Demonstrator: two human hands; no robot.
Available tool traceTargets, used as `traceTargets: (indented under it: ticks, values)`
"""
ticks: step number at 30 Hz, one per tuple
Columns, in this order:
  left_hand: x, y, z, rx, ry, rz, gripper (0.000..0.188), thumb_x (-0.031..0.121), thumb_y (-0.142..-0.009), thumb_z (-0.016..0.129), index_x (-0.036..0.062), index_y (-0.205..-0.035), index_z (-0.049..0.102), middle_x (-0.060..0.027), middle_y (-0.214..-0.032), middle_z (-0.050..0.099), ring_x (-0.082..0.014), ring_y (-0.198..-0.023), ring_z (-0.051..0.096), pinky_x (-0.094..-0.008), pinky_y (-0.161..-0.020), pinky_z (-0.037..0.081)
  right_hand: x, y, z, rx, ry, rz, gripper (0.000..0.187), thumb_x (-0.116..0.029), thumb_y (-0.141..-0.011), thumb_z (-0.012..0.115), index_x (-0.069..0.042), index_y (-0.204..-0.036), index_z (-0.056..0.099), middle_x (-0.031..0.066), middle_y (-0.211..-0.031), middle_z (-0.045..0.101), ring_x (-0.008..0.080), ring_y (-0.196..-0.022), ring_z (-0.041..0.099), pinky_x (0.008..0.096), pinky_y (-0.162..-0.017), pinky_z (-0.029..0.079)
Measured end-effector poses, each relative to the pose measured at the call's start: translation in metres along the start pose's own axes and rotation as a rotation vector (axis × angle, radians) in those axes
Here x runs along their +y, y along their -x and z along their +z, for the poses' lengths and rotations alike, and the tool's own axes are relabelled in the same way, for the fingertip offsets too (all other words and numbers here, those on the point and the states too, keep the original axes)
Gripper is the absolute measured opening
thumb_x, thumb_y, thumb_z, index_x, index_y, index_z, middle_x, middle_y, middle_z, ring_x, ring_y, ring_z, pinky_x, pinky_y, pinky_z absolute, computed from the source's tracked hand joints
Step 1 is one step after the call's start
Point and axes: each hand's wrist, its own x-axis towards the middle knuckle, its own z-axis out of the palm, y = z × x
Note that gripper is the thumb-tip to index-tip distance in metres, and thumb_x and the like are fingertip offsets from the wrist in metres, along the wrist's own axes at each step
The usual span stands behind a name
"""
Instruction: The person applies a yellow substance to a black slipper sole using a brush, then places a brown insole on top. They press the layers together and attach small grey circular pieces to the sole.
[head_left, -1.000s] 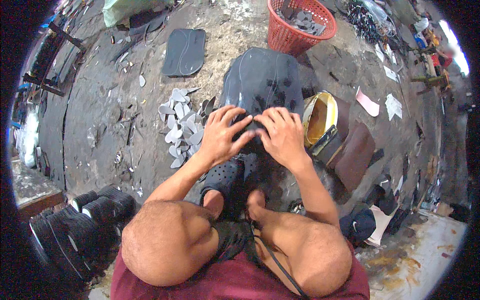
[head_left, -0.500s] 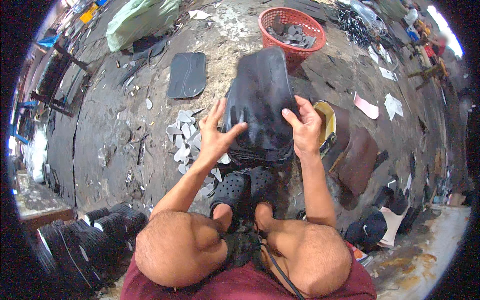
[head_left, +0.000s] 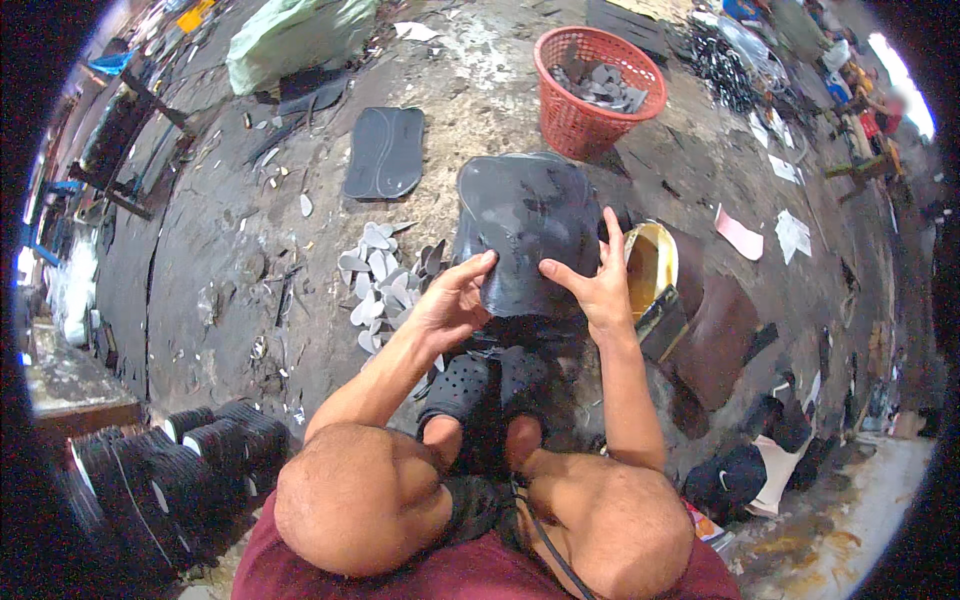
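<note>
A black, glossy sole sheet (head_left: pixel 525 205) lies in front of my feet on top of a dark pile. My left hand (head_left: pixel 452 310) holds its near left edge, the thumb tip on the surface and the other fingers curled, partly hidden. On the opposite side, my right hand (head_left: pixel 603 285) grips the sheet, thumb pressed on top and fingers stretched along the right edge. Farther left on the floor rests another dark sheet (head_left: pixel 385 152) with curved sole outlines. Grey teardrop-shaped cut pieces (head_left: pixel 375 285) are heaped beside my left hand.
A red perforated basket (head_left: pixel 600 100) holds grey scraps at the far right. Right of my hand stands a container with a yellowed inside (head_left: pixel 650 262), near a brown sheet (head_left: pixel 722 345). Stacked black soles (head_left: pixel 190 480) sit at lower left. A pale green plastic bag (head_left: pixel 295 40) lies far left.
The sheet's far end has come down toward me and now lies flatter. My left hand has shifted right and nearer, its fingers more curled; my right thumb has slid inward and lower.
</note>
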Motion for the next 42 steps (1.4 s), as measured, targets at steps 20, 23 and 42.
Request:
traceTargets:
  ticks: [20, 23, 42]
  values:
    - [0.178, -0.114, -0.081, 0.230, 0.099, 0.540, 0.015, 0.010, -0.085, 0.069, 0.0047, -0.098, 0.065, -0.0081, -0.095, 0.067, -0.0242, -0.086, 0.063, -0.0378, -0.083, 0.052, -0.021, 0.008, 0.030, 0.014, -0.103, -0.110, 0.076, -0.008, -0.090, 0.073, -0.005, -0.153, 0.032, 0.0128, -0.113, 0.067, 0.0102, -0.087, 0.063, 0.0231, -0.068, 0.053]
    - [0.210, -0.153, -0.176, 0.320, 0.140, 0.566, 0.017, 0.008, -0.085, 0.069, 0.0049, -0.100, 0.064, -0.0110, -0.099, 0.066, -0.0286, -0.092, 0.062, -0.0427, -0.083, 0.052, -0.013, 0.009, 0.030, -0.011, -0.063, -0.090, 0.068, -0.006, -0.090, 0.072, -0.004, -0.149, 0.039, 0.0105, -0.108, 0.069, 0.0093, -0.085, 0.062, 0.0224, -0.071, 0.052]
    - [0.131, -0.095, -0.237, 0.774, -1.000, 0.774, 0.050, 0.012, -0.085, 0.071, 0.0065, -0.134, 0.060, -0.0120, -0.104, 0.072, -0.0265, -0.092, 0.070, -0.0500, -0.090, 0.053, -0.008, 0.026, 0.021, -0.288, 0.908, -0.709, 0.026, -0.022, -0.075, 0.082, -0.014, -0.100, 0.076, 0.0013, -0.109, 0.069, 0.0249, -0.101, 0.062, 0.0374, -0.085, 0.053]
